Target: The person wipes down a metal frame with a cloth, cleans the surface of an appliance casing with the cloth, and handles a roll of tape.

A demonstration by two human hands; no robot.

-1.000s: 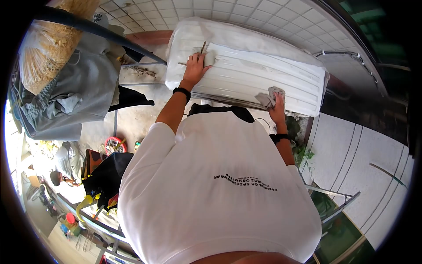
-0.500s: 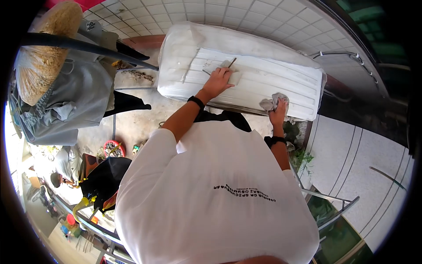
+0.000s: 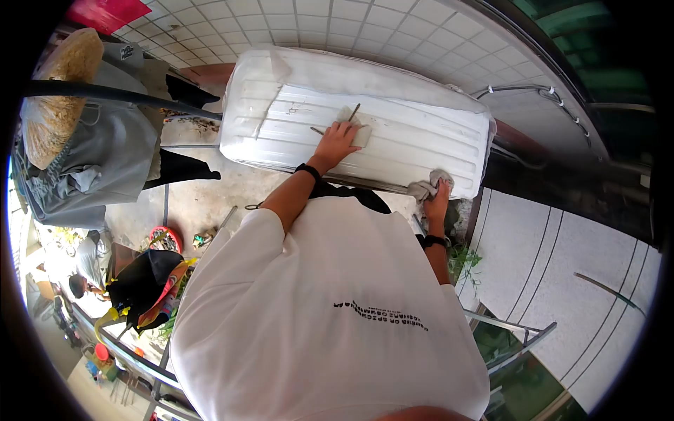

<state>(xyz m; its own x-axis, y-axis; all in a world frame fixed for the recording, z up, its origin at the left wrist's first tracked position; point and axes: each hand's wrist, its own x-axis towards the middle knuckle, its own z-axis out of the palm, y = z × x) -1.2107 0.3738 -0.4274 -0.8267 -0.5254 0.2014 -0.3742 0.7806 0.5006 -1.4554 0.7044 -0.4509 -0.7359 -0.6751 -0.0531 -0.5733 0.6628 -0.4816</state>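
Note:
My left hand (image 3: 338,144) is closed on a pale pad (image 3: 361,135) against the ribbed top of a long white plastic-covered object (image 3: 302,109). Thin brown stick-like pieces (image 3: 355,111) poke out beside its fingers; whether they belong to the pad I cannot tell. At the lower right edge of the white surface, my right hand (image 3: 437,203) grips a crumpled grey cloth (image 3: 423,189). Both wrists wear black bands.
Grey clothing (image 3: 105,147) and a clear bag of yellowish flakes (image 3: 60,105) hang at the left by a dark bar (image 3: 126,94). A tiled wall (image 3: 393,28) stands behind. Another person (image 3: 90,263) is at the far left, near a red bowl (image 3: 166,240).
My left hand has moved rightward along the white surface with the pad. My right hand still holds the cloth near the edge. The whole view has shifted somewhat.

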